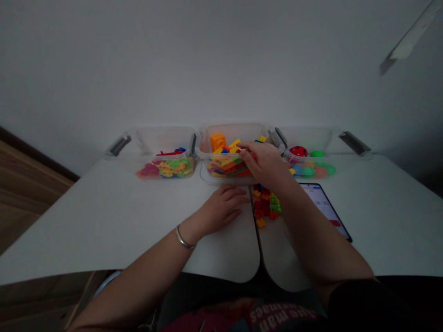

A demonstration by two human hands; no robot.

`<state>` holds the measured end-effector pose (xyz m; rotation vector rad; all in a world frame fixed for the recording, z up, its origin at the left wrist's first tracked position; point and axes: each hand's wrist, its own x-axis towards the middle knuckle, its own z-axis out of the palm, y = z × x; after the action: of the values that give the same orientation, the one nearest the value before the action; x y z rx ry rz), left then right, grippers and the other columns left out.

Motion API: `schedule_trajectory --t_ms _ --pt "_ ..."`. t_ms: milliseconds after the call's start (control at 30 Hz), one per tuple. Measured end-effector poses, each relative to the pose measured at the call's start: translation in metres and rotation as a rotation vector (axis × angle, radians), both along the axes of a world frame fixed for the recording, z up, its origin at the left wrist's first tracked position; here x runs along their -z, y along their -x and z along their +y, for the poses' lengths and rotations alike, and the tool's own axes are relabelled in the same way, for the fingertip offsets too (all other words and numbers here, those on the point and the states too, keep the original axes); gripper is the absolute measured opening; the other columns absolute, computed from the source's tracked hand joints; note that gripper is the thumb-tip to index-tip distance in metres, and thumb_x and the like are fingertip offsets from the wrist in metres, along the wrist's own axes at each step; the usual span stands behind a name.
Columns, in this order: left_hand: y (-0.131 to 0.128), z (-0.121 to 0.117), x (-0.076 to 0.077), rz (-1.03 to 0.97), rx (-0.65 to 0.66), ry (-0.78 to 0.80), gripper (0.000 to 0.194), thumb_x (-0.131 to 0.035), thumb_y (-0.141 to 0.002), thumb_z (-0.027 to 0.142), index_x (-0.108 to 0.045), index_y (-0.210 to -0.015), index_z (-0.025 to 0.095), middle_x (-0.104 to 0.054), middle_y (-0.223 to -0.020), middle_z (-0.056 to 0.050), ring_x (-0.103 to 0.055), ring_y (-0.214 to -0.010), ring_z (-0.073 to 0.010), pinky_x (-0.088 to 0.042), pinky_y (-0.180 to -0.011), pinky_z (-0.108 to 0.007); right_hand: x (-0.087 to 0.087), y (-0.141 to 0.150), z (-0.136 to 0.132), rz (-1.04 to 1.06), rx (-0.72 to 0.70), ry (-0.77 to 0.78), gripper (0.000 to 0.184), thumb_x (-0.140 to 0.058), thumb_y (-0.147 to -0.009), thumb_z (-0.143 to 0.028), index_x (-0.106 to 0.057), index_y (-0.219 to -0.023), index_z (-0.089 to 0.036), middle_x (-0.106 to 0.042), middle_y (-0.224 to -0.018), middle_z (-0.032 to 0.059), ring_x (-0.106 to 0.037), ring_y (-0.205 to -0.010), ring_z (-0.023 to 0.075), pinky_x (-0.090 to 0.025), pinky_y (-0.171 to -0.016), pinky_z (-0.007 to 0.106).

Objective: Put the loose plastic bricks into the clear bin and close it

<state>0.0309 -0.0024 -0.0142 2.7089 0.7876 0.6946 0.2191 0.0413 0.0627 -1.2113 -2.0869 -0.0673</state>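
Observation:
My right hand reaches over the front rim of the middle clear plastic bin. Its thumb and fingers are a little apart above the toy building blocks inside, and I see nothing held between them. Those blocks are yellow, red, green and blue, with a larger orange block at the back left. My left hand lies open on the white table, fingers spread, just in front of the bin. Beside its fingertips is a pile of small building bricks, red, orange and green, partly hidden by my right forearm.
A left bin holds red, yellow and green plastic pieces. In the right bin are colored balls and a red spotted piece. A phone lies right of my forearm. A seam divides the tabletop.

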Motion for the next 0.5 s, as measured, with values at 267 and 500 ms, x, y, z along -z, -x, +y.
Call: schedule_trajectory --t_ms 267,500 --pt "-0.026 -0.018 -0.001 0.136 0.186 -0.042 0.043 -0.056 -0.092 0.029 -0.053 -0.134 0.025 -0.058 -0.135 -0.01 -0.048 -0.127 -0.0273 -0.039 -0.108 -0.046 -0.004 -0.002 0.001 0.091 -0.021 0.022 0.04 -0.042 -0.096 -0.037 -0.065 -0.118 -0.013 -0.071 -0.115 0.0137 -0.065 -0.103 0.028 -0.044 -0.093 0.042" --pt "-0.049 -0.021 0.008 0.16 0.073 -0.007 0.039 -0.062 -0.088 0.033 -0.058 -0.125 0.021 -0.063 -0.125 -0.01 -0.058 -0.109 -0.0276 -0.048 -0.092 -0.044 -0.006 -0.007 0.003 0.137 -0.035 0.021 0.038 -0.045 -0.094 -0.037 -0.067 -0.116 -0.014 -0.071 -0.113 0.0141 -0.064 -0.104 0.0277 -0.044 -0.095 0.043"
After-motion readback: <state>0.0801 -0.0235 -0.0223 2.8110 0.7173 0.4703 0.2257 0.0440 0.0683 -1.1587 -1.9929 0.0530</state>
